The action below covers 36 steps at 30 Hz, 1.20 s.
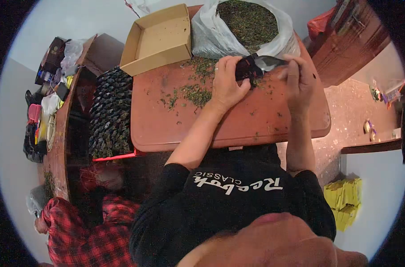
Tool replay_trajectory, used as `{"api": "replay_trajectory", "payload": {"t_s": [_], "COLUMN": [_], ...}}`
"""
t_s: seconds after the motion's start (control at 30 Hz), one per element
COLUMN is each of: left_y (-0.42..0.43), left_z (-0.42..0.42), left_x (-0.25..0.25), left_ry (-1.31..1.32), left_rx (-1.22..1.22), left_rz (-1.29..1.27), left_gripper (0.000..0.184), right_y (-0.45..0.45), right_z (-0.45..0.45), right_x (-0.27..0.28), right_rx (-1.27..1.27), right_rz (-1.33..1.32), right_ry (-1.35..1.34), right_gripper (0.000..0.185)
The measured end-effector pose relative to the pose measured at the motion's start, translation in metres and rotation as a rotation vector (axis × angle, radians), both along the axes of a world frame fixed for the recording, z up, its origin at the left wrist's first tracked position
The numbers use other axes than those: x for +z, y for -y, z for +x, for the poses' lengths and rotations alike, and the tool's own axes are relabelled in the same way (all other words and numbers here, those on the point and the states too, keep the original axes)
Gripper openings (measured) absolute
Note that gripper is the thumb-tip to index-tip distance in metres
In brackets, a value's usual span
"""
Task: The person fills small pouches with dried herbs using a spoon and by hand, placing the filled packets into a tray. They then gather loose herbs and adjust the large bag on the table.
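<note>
My left hand (pixel 229 83) is closed around a small dark packet (pixel 246 69) on the reddish-brown table (pixel 189 131). A shiny metal scoop (pixel 269 63) is in my right hand (pixel 299 82), its handle between thumb and fingers. The scoop's wide end points left and meets the packet's right end; whether it reaches inside, I cannot tell. Just behind my hands stands a clear plastic bag (pixel 207 33), open and full of dried, dark green leaf bits (pixel 247 22). Loose leaf bits (pixel 196 93) lie scattered beside my left hand.
An open cardboard box (pixel 162 42) sits at the table's back left. Left of the table, many dark twisted bundles (pixel 111 111) fill a red-edged tray. Someone in red plaid clothing (pixel 95 231) is at lower left. Yellow packets (pixel 343 202) are stacked at lower right.
</note>
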<state>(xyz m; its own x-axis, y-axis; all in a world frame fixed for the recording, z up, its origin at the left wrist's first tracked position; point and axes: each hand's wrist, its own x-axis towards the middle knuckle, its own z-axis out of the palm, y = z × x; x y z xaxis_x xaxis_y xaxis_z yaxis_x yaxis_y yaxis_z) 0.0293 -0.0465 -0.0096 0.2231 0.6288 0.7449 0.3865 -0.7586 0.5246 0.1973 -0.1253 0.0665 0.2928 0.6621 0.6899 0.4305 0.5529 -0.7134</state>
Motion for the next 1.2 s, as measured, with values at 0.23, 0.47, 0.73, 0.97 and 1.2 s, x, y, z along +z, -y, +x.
{"api": "replay_trajectory", "payload": {"t_s": [0.23, 0.47, 0.73, 0.97, 1.2], "left_y": [0.003, 0.000, 0.000, -0.002, -0.004], "left_z": [0.000, 0.002, -0.002, 0.000, -0.001], "left_x": [-0.001, -0.004, -0.002, -0.009, -0.010], "left_ry": [0.020, -0.029, -0.078, -0.004, -0.014], "left_rx": [-0.037, -0.029, 0.014, -0.005, -0.005], "left_rz": [-0.015, -0.013, -0.022, 0.009, 0.029], "left_gripper": [0.059, 0.055, 0.052, 0.052, 0.053], "right_y": [-0.012, -0.018, -0.006, -0.011, -0.004], "right_z": [0.000, 0.003, -0.010, 0.009, -0.012], "right_x": [-0.021, -0.027, -0.021, -0.031, -0.027], "right_rx": [0.103, 0.131, -0.056, 0.253, -0.033], "right_rz": [-0.179, -0.269, -0.081, -0.220, -0.092], "right_ry": [-0.173, -0.278, 0.058, -0.454, 0.053], "right_gripper": [0.023, 0.023, 0.021, 0.019, 0.019]}}
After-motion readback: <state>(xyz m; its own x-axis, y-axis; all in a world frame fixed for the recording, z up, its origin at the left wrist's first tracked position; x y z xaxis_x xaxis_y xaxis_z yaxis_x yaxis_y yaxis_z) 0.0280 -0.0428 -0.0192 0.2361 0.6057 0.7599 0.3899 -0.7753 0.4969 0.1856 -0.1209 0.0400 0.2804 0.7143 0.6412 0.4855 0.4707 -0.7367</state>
